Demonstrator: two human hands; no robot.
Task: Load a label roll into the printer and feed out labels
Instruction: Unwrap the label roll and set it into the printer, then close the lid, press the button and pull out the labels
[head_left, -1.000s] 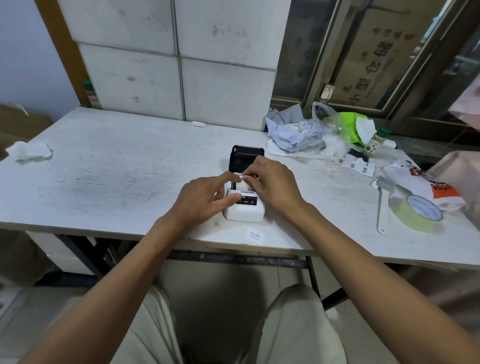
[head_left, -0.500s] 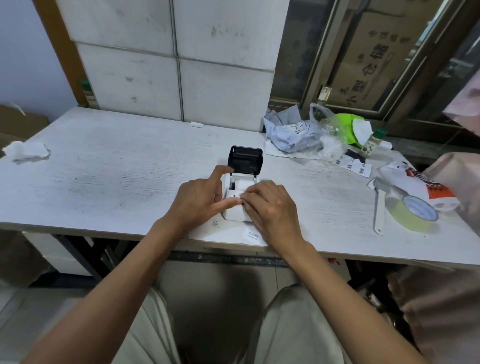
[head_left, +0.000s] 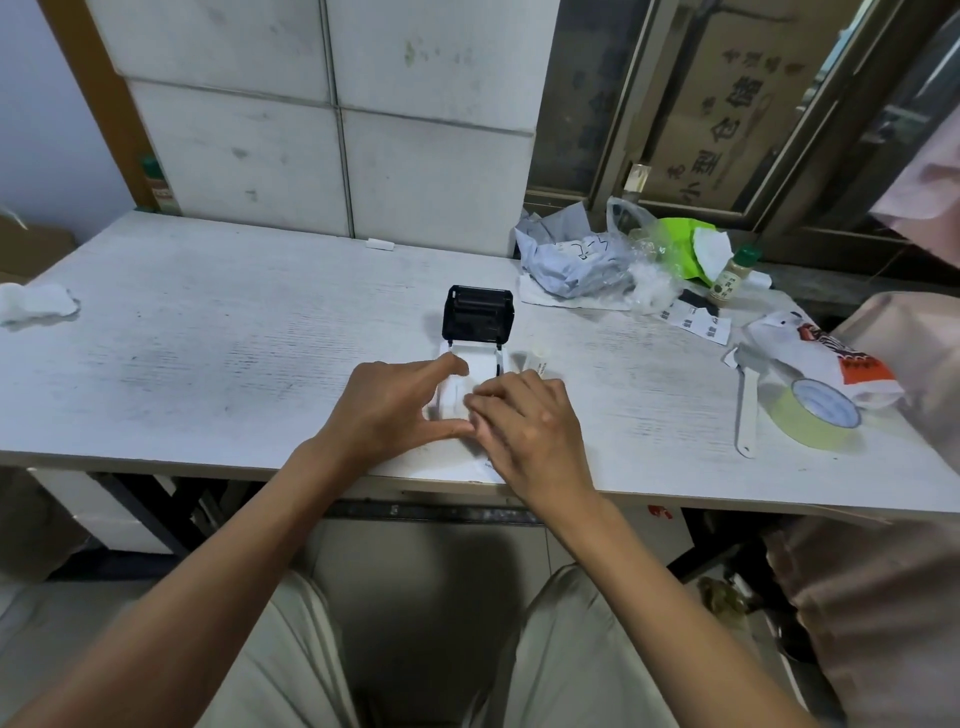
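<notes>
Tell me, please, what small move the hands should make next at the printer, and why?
Probably swing the black lid down and press it shut. It stands open and upright behind the white printer, whose bay shows white inside. The left hand braces the body's left side and the right hand rests over the front, seemingly holding the label end. Whether the roll is fully seated cannot be seen, so check that first.

Soft daylight (edges bowed), mild blur

We note bare tabletop (head_left: 208, 353) left of the printer (head_left: 475, 364); right side crowded: tape roll (head_left: 818, 421), white stick (head_left: 746, 410), bags (head_left: 582, 254).
</notes>
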